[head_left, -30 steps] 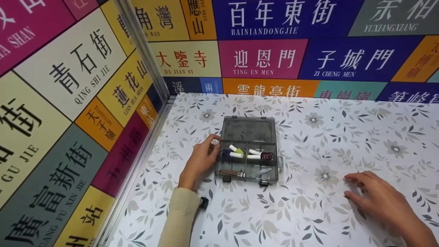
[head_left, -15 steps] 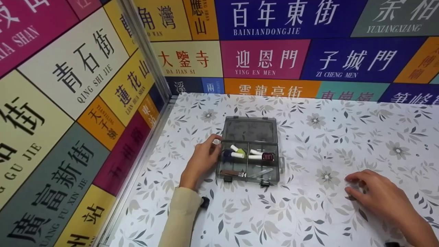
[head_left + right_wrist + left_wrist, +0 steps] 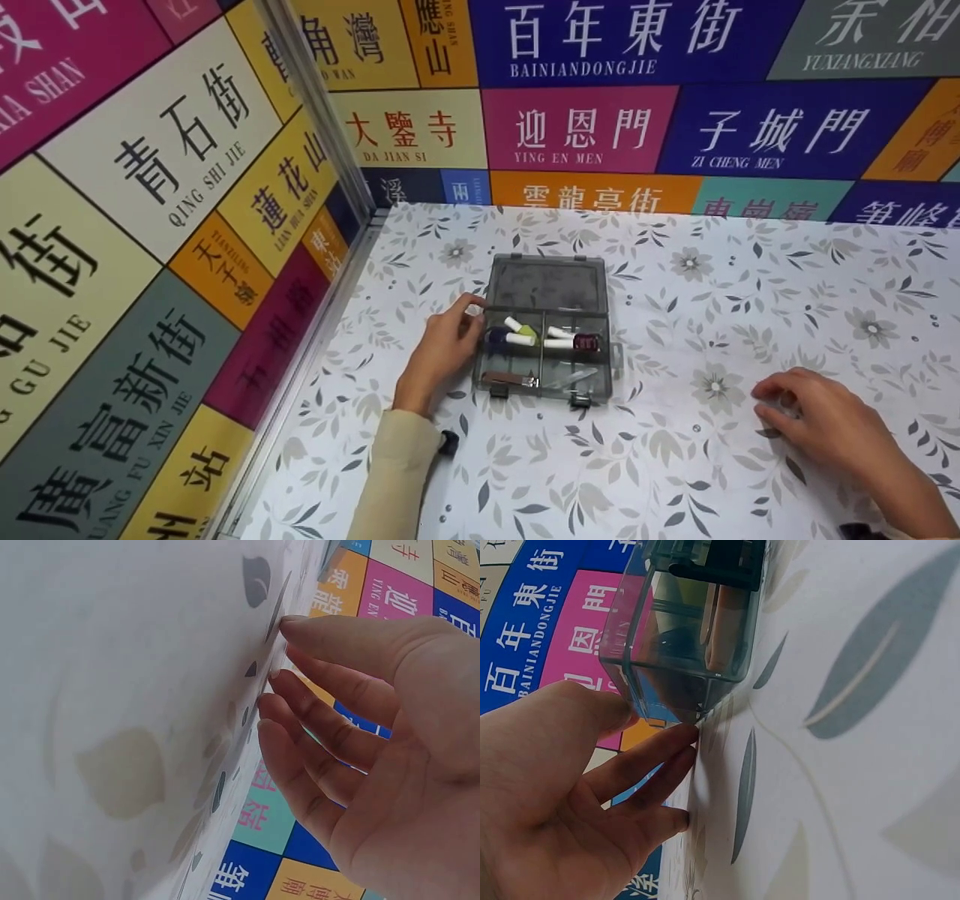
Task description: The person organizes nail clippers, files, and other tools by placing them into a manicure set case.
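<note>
A smoky clear plastic compartment box (image 3: 541, 390) lies on the table with its lid (image 3: 549, 283) raised back. Its upper compartments hold small bottles with white caps, which look like nail polish: a yellow-green bottle (image 3: 529, 331), a dark blue bottle (image 3: 496, 342) and a dark red bottle (image 3: 586, 343). Nail clippers (image 3: 510, 378) lie in the lower left compartment, a slim clear piece (image 3: 581, 376) in the lower right. My left hand (image 3: 450, 337) touches the box's left side with thumb and fingertips. Well to the right, my right hand (image 3: 821, 420) rests on the table, fingers loosely bent, holding nothing.
A white tablecloth (image 3: 675, 480) with grey flowers and leaves covers the table. Walls of coloured panels (image 3: 574, 127) with large lettering stand behind it and along its left side. Two dark latches (image 3: 580, 401) stick out from the box's front edge.
The view shifts very slightly between the first and second frames. Both hands, the box and its contents stay in place.
</note>
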Motion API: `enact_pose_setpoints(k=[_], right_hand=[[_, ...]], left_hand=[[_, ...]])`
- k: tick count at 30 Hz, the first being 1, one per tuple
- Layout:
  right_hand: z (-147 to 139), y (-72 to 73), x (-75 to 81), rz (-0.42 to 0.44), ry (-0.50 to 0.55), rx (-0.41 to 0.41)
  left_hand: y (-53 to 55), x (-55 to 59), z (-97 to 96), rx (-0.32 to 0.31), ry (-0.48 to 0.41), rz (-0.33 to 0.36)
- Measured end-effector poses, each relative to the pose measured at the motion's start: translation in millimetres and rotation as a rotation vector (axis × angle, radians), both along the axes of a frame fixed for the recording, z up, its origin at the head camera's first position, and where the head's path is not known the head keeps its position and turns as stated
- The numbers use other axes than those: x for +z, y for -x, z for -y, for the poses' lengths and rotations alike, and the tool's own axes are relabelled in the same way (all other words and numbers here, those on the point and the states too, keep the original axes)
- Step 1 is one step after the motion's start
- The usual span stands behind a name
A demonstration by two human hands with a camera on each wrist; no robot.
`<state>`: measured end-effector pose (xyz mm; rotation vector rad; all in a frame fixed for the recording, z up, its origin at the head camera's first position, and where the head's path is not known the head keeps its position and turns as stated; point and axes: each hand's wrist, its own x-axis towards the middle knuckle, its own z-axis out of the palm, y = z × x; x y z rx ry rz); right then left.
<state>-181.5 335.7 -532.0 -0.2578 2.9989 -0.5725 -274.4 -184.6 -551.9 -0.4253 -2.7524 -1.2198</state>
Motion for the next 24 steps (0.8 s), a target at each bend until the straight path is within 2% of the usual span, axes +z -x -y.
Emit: enact_pose_setpoints(k=[7,18,24], right_hand=[[0,-1.5,-0.4,-0.021,0.007,0.007],[7,-4.8,-1.7,-0.172,0.094,0.047],[14,-2.0,-1.1,-0.211,0.135,0.059]], left_hand=[[0.6,0.0,0.8,0.001,0.017,-0.017],[1.0,-0.6,-0.8,-0.003,0.017,-0.010],[2.2,-0.1,-0.8,0.006,0.018,-0.013]])
